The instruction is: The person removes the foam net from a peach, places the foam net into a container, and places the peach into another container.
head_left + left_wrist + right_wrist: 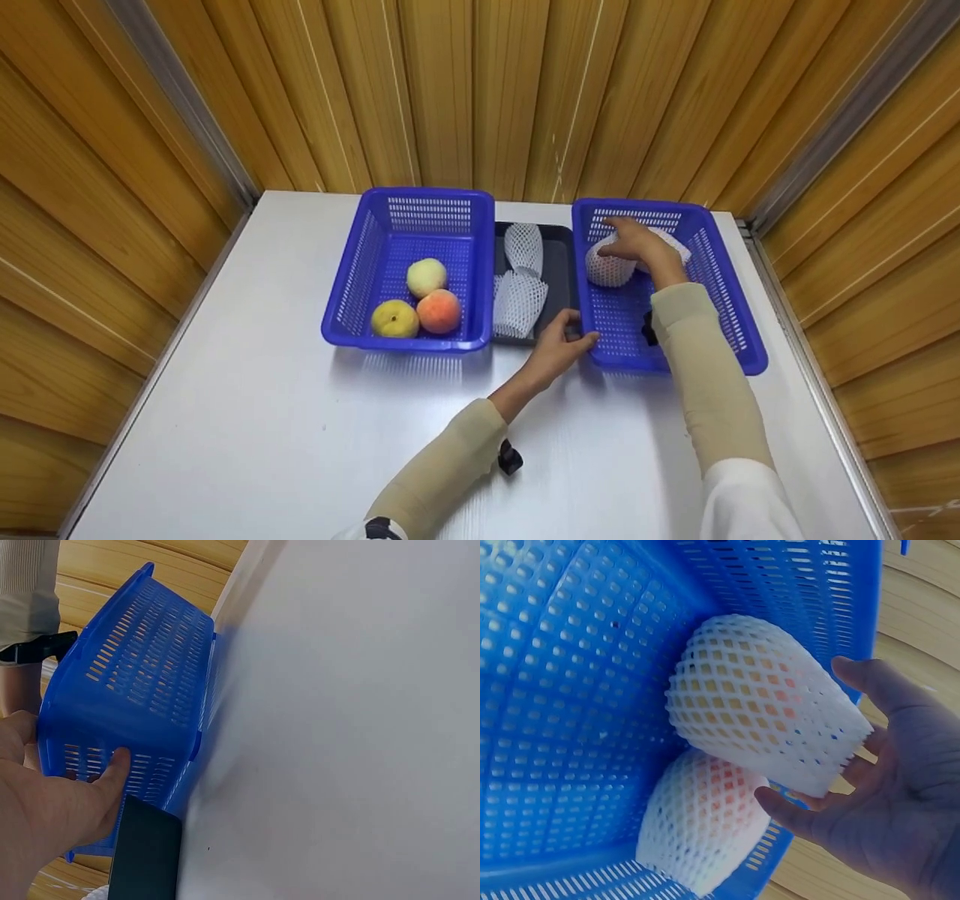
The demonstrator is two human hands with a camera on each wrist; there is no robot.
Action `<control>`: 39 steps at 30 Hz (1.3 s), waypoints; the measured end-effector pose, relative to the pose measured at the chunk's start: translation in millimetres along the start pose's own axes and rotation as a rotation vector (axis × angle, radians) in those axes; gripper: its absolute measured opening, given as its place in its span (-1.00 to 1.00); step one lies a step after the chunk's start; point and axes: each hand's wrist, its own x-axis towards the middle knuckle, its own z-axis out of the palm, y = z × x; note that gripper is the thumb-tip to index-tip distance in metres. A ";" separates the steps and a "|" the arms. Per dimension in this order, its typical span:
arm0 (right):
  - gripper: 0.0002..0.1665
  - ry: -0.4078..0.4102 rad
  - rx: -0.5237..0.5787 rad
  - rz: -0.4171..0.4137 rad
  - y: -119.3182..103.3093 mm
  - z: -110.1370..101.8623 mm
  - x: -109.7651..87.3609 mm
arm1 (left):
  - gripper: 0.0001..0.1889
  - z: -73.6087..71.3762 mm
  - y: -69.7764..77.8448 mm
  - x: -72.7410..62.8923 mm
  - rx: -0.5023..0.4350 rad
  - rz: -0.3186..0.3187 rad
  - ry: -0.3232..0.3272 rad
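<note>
My left hand (556,351) holds the left rim of the right blue basket (752,366) near its front corner. In the left wrist view, one digit of this hand lies along the basket's outer wall (150,667). Inside that basket my right hand (904,780) has its fingers spread around the loose end of a white foam net, which covers a yellow-red fruit (735,690). A second foam-netted fruit (705,817), reddish through the mesh, rests against the first. Part of these fruits is hidden behind the right hand in the head view.
Another blue basket (336,322) on the left contains a pale peach (427,278), an orange-red peach (439,311) and a yellow fruit (394,319). Between the baskets sits a dark tray (556,281) with white foam nets (520,304). Wooden panels (510,97) enclose the white table (247,405).
</note>
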 end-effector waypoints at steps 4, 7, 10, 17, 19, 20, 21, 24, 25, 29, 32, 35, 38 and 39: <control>-0.11 -0.017 0.026 0.000 3.0 3.2 5.7 | -0.65 0.4 0.1 -0.9 -0.007 0.003 0.002; -0.10 -0.041 0.030 0.005 3.8 4.6 7.1 | -0.64 0.4 0.4 -1.6 -0.012 0.008 0.002; -0.06 -0.070 0.010 0.004 4.0 6.9 8.6 | -0.63 -0.1 0.5 -2.2 -0.010 0.009 0.002; 0.01 -0.157 -0.032 0.048 7.9 13.6 14.8 | -0.60 -0.4 0.5 -2.2 -0.030 0.015 -0.011; 0.01 -0.173 -0.044 0.065 9.8 15.0 16.2 | -0.61 -0.2 0.4 -2.2 -0.032 0.014 -0.010; 0.00 -0.179 -0.047 0.073 10.3 15.5 16.4 | -0.62 -0.1 0.5 -2.3 -0.032 0.014 -0.010; 0.00 -0.183 -0.050 0.070 11.4 15.9 17.0 | -0.62 0.0 0.5 -2.3 -0.030 0.015 -0.008; 0.03 -0.190 -0.051 0.066 14.3 15.0 17.3 | -0.61 1.0 0.3 -2.3 -0.030 0.012 -0.001; 0.05 -0.186 -0.040 0.062 15.3 14.4 17.7 | -0.62 0.8 0.4 -2.1 -0.028 0.008 0.001; 0.08 -0.064 0.010 0.031 22.6 10.4 18.3 | -0.64 2.0 0.1 -1.2 -0.031 0.001 0.001; 0.06 0.067 0.046 0.013 26.2 8.7 17.2 | -0.65 3.0 0.4 -0.5 -0.035 0.006 0.002; 0.07 0.113 0.056 -0.008 27.1 9.7 16.5 | -0.65 2.4 0.4 -0.5 -0.041 0.009 0.006; 0.08 0.080 0.039 -0.032 26.7 13.9 17.5 | -0.64 1.1 -0.5 -1.4 -0.044 0.005 0.002; 0.07 0.065 0.027 -0.044 26.2 15.8 18.0 | -0.64 0.8 -1.3 -1.8 -0.040 0.005 0.000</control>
